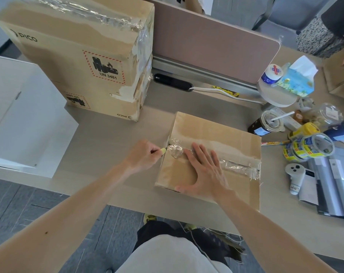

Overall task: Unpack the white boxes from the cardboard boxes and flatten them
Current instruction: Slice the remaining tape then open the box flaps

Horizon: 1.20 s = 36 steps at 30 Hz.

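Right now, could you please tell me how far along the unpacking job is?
Done: one white box sits out at left on the table. In hand: the left hand holds a small yellow tool at the taped seam of the small cardboard box; the right hand presses flat on its top. Left: that box is shut, the stacked cardboard boxes look taped, and no flattened box shows.

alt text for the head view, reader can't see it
A person's left hand pinches a small yellow tool against the taped seam of a closed cardboard box on a desk, while the right hand presses flat on its top. Two larger taped boxes are stacked behind it, a white box sits at left and tape rolls at right.
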Each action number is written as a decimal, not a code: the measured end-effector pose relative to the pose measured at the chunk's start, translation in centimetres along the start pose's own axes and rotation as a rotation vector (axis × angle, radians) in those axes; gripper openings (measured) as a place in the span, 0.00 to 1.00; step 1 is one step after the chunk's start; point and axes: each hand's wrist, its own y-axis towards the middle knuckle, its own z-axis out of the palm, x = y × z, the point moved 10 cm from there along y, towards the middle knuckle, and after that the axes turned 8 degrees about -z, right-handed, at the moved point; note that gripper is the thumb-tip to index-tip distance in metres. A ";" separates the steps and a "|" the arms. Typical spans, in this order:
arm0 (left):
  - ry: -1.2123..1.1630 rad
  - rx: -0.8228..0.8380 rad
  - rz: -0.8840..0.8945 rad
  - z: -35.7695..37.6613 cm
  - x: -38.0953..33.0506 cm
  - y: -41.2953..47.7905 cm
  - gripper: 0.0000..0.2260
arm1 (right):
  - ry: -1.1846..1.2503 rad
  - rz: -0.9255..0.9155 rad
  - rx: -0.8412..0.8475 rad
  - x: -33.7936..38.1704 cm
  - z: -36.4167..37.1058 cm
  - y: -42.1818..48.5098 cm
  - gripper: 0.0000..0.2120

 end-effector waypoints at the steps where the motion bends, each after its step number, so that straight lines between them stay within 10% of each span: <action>1: -0.021 0.013 -0.011 0.3 0.3 -0.3 0.21 | 0.001 0.001 0.001 0.0 0.0 0.0 0.57; 17: -0.215 -0.014 -0.093 1.2 2.3 -3.2 0.22 | 0.000 0.011 0.002 0.0 0.0 -0.1 0.57; 22: -0.558 -0.049 -0.464 1.9 9.7 -4.8 0.11 | 0.007 0.005 0.001 -0.2 0.1 -0.1 0.57; 36: -0.118 -0.054 -0.657 4.9 20.4 -7.7 0.05 | 0.033 -0.014 -0.035 0.0 0.0 -0.4 0.56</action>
